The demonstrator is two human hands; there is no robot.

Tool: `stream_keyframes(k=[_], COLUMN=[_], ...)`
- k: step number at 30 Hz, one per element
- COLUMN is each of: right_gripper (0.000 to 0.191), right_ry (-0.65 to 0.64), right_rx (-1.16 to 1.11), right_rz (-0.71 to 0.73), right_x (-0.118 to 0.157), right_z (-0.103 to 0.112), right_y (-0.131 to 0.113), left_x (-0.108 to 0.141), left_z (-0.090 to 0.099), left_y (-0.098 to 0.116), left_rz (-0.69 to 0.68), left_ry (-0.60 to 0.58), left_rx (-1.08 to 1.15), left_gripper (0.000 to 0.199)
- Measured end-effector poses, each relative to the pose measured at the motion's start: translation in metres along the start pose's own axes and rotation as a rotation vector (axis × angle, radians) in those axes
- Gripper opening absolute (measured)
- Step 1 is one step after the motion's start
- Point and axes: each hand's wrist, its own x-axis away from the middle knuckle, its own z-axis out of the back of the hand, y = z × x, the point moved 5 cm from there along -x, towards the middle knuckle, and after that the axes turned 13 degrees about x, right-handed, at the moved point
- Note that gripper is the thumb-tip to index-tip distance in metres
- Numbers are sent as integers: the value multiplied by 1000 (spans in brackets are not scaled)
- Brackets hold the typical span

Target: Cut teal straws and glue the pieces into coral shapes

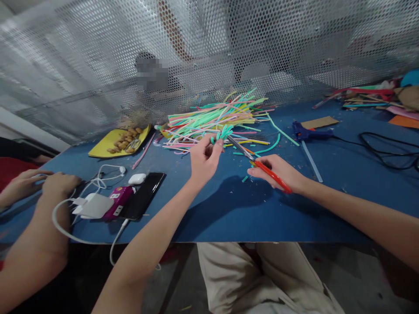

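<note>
Between the fingertips of my left hand is a small bunch of teal pipe cleaners, bent into loops. My right hand is closed round the red handles of a pair of scissors. Their metal blades point up and left, with the tips close beside the teal bunch; whether they touch it I cannot tell. Behind both hands lies a large heap of pipe cleaners in green, pink, yellow and white. Short teal offcuts are scattered on the blue table near the scissors.
Left of me are a yellow tray of brown pieces, a black phone, a purple power block and white cables. A co-worker's hands rest farther left. On the right lies a blue glue gun with its cord. Perforated metal mesh stands behind.
</note>
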Motion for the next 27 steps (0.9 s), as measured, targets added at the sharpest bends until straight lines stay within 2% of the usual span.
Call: stream_keyframes(k=[15,22,27], right_gripper=[45,38,33], right_ry=[-36,46,72], right_rx=[-63,92,122], right_rz=[8,21,10], right_x=[3,3,6], right_z=[4,7,9], right_y=[-7,-8,-15], left_x=[2,4,4], left_z=[-1,-4,-3], left_y=[-1,-1,0], left_rz=[2,10,6], left_ry=[-10,-15,-6], left_rx=[-49,-19,1], left_gripper=[32,33,32])
